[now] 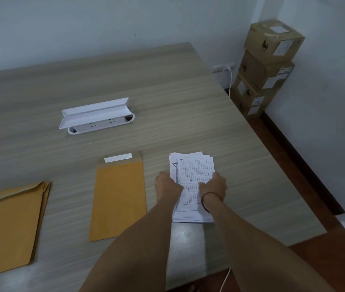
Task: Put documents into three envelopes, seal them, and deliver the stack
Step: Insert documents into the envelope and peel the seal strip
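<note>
A stack of white printed documents [191, 167] lies on the wooden table [167, 91] at the right, its top sheet showing a ruled table. My left hand [167, 186] grips the stack's left edge and my right hand [214, 186], with a red string on the wrist, grips its right edge. Just left of the papers lies a brown envelope [118, 199] with its flap open and a white adhesive strip showing. Further left, near the table's edge, lies a pile of brown envelopes [13, 224] with flaps folded.
A white power socket box [97, 118] with its lid raised is set into the table's middle. Cardboard boxes [266, 68] are stacked in the room's far right corner, next to a wall outlet with a white cable. The table's right edge drops to a reddish floor.
</note>
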Available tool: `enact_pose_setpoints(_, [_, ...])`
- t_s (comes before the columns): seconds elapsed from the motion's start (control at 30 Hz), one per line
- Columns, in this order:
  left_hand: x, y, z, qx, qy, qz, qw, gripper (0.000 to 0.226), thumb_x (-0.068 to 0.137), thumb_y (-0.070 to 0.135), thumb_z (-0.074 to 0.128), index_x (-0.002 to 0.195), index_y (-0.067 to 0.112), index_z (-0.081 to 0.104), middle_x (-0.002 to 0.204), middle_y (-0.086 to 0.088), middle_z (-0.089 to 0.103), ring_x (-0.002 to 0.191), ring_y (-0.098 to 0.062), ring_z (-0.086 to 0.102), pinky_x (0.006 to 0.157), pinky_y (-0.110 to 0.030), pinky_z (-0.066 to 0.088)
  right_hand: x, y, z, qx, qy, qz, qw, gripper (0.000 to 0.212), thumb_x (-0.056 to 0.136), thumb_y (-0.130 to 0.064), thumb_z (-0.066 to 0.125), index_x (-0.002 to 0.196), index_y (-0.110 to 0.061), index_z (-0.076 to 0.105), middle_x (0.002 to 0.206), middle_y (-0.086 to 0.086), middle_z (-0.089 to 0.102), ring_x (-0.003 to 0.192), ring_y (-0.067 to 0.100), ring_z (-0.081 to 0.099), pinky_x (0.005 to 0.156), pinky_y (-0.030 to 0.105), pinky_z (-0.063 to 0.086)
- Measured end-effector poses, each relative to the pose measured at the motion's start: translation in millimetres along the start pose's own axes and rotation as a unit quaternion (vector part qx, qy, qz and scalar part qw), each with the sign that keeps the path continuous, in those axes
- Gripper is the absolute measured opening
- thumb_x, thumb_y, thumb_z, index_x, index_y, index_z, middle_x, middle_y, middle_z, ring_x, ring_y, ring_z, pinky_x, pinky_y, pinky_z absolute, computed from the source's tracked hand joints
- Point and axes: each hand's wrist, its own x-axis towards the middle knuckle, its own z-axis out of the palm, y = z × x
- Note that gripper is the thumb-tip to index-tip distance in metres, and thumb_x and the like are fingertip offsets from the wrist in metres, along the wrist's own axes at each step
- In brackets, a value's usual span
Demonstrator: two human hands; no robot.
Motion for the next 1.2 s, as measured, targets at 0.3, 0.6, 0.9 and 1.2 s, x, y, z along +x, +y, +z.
enact_pose_setpoints(0.3, [-3, 8, -1, 0.051, 0.022, 0.012, 0.998, 0.039, 0.069, 0.008, 0.077, 0.099, 0.012, 0.052, 0.102, -0.003, 0.058, 0.091, -0.022, 0.061, 0.077, -0.04, 0.058, 1, -2, -8, 0.039, -0.001, 0.039, 0.998, 0.026, 0.08, -0.017, 0.074, 0.105, -0.015, 0.069, 0.111, 0.006, 0.069, 0.1, 0.028, 0.067, 0.086, 0.037, 0.055])
enact_pose_setpoints(0.6, [-7, 10, -3, 0.064, 0.02, 0.044, 0.997, 0.008, 0.076, 0.006, 0.072, 0.082, 0.005, 0.066, 0.089, -0.006, 0.068, 0.075, -0.02, 0.064, 0.066, -0.035, 0.057, 5, -4, -5, 0.093, -0.006, 0.055, 0.994, 0.037, 0.081, -0.01, 0.072, 0.114, -0.002, 0.056, 0.119, 0.017, 0.063, 0.108, 0.036, 0.062, 0.089, 0.044, 0.054])
enact_pose_setpoints(0.9, [-8, 12, -8, 0.047, 0.0, 0.021, 0.999, 0.051, 0.077, 0.021, 0.078, 0.121, 0.006, 0.055, 0.119, -0.007, 0.059, 0.109, -0.023, 0.058, 0.09, -0.035, 0.051, 3, -4, -8, 0.172, -0.039, 0.035, 0.984, 0.028, 0.094, -0.003, 0.046, 0.121, -0.008, 0.053, 0.12, 0.015, 0.063, 0.104, 0.033, 0.064, 0.089, 0.042, 0.054])
enact_pose_setpoints(1.2, [-5, 25, -16, -0.072, 0.032, 0.016, 0.997, 0.025, 0.1, 0.022, 0.044, 0.083, 0.006, 0.053, 0.08, -0.008, 0.056, 0.067, -0.017, 0.051, 0.06, -0.027, 0.041, 5, -13, -18, 0.189, -0.057, 0.018, 0.98, 0.029, 0.098, -0.013, 0.045, 0.124, -0.001, 0.052, 0.128, 0.016, 0.058, 0.107, 0.03, 0.06, 0.087, 0.034, 0.051])
